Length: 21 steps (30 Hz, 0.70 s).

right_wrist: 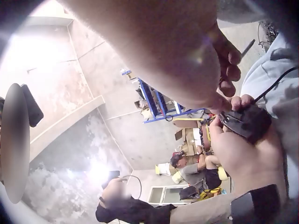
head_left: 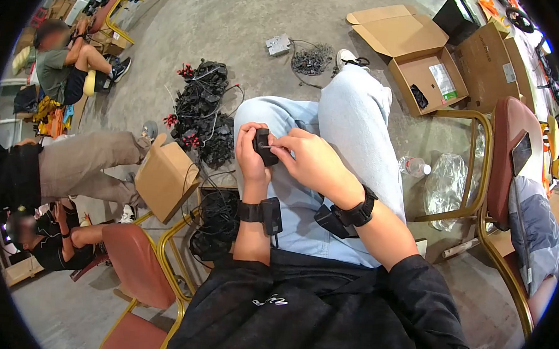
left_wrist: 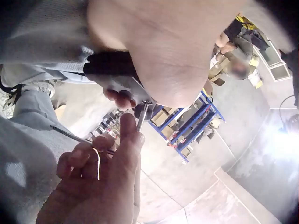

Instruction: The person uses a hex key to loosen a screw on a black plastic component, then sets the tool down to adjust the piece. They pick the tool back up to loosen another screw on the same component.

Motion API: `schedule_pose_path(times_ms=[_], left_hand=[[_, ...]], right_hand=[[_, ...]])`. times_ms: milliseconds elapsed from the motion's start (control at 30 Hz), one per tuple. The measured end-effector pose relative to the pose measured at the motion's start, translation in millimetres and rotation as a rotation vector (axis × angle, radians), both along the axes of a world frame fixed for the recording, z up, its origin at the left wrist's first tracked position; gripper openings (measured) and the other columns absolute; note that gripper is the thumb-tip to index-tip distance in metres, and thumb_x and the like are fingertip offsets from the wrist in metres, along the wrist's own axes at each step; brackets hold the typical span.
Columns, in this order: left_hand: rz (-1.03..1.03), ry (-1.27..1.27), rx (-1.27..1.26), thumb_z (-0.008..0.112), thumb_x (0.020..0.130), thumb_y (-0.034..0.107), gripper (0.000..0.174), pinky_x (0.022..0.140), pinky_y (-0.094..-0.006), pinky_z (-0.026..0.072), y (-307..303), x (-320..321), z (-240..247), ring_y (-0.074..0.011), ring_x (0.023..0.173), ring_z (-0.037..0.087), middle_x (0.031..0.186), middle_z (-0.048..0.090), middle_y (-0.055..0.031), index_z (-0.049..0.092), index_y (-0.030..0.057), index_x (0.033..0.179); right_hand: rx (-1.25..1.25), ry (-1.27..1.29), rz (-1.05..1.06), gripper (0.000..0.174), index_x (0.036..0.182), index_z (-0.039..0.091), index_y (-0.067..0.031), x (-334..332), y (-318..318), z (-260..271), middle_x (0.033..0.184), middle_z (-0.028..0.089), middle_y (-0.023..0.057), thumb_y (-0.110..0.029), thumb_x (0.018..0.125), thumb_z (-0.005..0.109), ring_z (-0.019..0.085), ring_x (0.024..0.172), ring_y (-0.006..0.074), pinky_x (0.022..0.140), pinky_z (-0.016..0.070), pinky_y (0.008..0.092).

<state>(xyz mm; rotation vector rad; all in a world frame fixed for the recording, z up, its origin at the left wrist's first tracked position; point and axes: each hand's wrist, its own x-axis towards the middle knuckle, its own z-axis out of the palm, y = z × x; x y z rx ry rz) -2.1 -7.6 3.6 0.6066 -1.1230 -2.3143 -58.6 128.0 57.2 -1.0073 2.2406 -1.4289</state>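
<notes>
The left hand (head_left: 251, 155) grips a small black device (head_left: 265, 147) above the lap, and its fingers curl round the casing. Between thumb and fingers, the right hand (head_left: 313, 163) pinches a thin metal piece against the device's face. In the left wrist view a metal shaft (left_wrist: 143, 114) meets a round hole in the black device (left_wrist: 110, 70), while a second thin rod (left_wrist: 70, 134) lies across the right hand's fingers (left_wrist: 105, 142). The right wrist view shows the device (right_wrist: 250, 122) in the left hand (right_wrist: 247, 158), a black cable leading from it.
A pile of black devices and cables (head_left: 204, 110) lies on the floor ahead and left. Chairs (head_left: 139, 265) stand on both sides, with an open cardboard box (head_left: 397, 38) at the front right. A bottle (head_left: 414, 166) lies beside the right leg. Other people sit at the left.
</notes>
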Motion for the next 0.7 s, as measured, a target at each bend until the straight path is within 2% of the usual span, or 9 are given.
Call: schedule_pose_path(times_ms=[200, 267, 300, 367, 433, 500, 567, 633, 700], left_hand=[[0.038, -0.088, -0.172, 0.044, 0.097, 0.014, 0.013, 0.064, -0.0279, 0.0467, 2, -1, -3, -0.0144, 0.069, 0.053, 0.088, 0.057, -0.0087, 0.051, 0.0038, 0.095], [0.015, -0.094, -0.176, 0.042, 0.097, 0.015, 0.015, 0.077, -0.0285, 0.0462, 0, 1, -4, -0.0157, 0.082, 0.055, 0.089, 0.058, -0.0089, 0.052, 0.0042, 0.095], [0.018, -0.095, -0.176, 0.042, 0.097, 0.015, 0.015, 0.077, -0.0285, 0.0462, 1, 1, -3, -0.0157, 0.082, 0.055, 0.089, 0.058, -0.0089, 0.052, 0.0042, 0.095], [-0.010, -0.060, -0.138, 0.043, 0.098, 0.016, 0.015, 0.076, -0.0281, 0.0456, 2, 1, 1, -0.0156, 0.081, 0.054, 0.089, 0.058, -0.0089, 0.052, 0.0044, 0.095], [-0.001, -0.057, -0.124, 0.044, 0.098, 0.017, 0.015, 0.076, -0.0279, 0.0454, 4, 0, 5, -0.0155, 0.080, 0.054, 0.088, 0.058, -0.0088, 0.052, 0.0046, 0.095], [0.007, -0.054, -0.108, 0.045, 0.099, 0.017, 0.015, 0.075, -0.0277, 0.0452, 5, 0, 5, -0.0154, 0.080, 0.054, 0.088, 0.058, -0.0087, 0.052, 0.0047, 0.096], [0.039, -0.036, -0.076, 0.047, 0.100, 0.015, 0.010, 0.061, -0.0273, 0.0469, 2, -1, 4, -0.0139, 0.066, 0.054, 0.085, 0.057, -0.0089, 0.049, 0.0052, 0.098], [0.035, -0.023, -0.057, 0.047, 0.100, 0.015, 0.011, 0.062, -0.0274, 0.0470, 2, -1, 2, -0.0141, 0.066, 0.054, 0.085, 0.057, -0.0089, 0.049, 0.0051, 0.098], [0.031, -0.011, -0.037, 0.047, 0.100, 0.016, 0.011, 0.062, -0.0275, 0.0471, 1, -1, 1, -0.0142, 0.067, 0.054, 0.085, 0.057, -0.0088, 0.049, 0.0050, 0.097]], right_hand=[[-0.024, 0.184, 0.008, 0.015, 0.099, 0.070, -0.0054, -3, -1, -4, 0.086, 0.059, 0.0125, -0.013, 0.087, 0.065, 0.062, 0.079, 0.0324, 0.072, 0.0504, 0.0405], [-0.030, 0.274, 0.014, 0.018, 0.102, 0.071, -0.0048, -3, -1, -5, 0.089, 0.059, 0.0119, -0.014, 0.087, 0.066, 0.062, 0.079, 0.0313, 0.072, 0.0502, 0.0390], [-0.052, 0.233, 0.017, 0.014, 0.097, 0.069, -0.0046, -3, 0, -2, 0.086, 0.060, 0.0128, -0.013, 0.088, 0.065, 0.062, 0.078, 0.0326, 0.071, 0.0507, 0.0404], [-0.073, 0.191, 0.023, 0.010, 0.093, 0.067, -0.0045, -2, 0, -2, 0.082, 0.061, 0.0137, -0.012, 0.088, 0.063, 0.063, 0.077, 0.0338, 0.071, 0.0512, 0.0417], [0.005, -0.098, 0.007, 0.012, 0.093, 0.067, -0.0054, -1, -1, -6, 0.081, 0.065, 0.0150, -0.016, 0.089, 0.063, 0.064, 0.074, 0.0359, 0.066, 0.0518, 0.0435], [-0.003, -0.074, 0.020, 0.014, 0.094, 0.067, -0.0060, -1, -2, -5, 0.080, 0.066, 0.0156, -0.018, 0.090, 0.063, 0.065, 0.074, 0.0365, 0.064, 0.0518, 0.0443], [-0.012, -0.048, 0.033, 0.015, 0.095, 0.067, -0.0066, -1, -2, -2, 0.079, 0.067, 0.0162, -0.020, 0.090, 0.063, 0.065, 0.073, 0.0371, 0.062, 0.0518, 0.0452], [0.014, 0.028, 0.015, 0.018, 0.103, 0.070, -0.0070, -1, 0, 1, 0.083, 0.066, 0.0155, -0.018, 0.089, 0.065, 0.064, 0.073, 0.0378, 0.064, 0.0513, 0.0427], [0.048, 0.065, 0.028, 0.018, 0.103, 0.070, -0.0072, -2, 1, 5, 0.084, 0.064, 0.0139, -0.017, 0.089, 0.066, 0.063, 0.074, 0.0358, 0.066, 0.0513, 0.0416]])
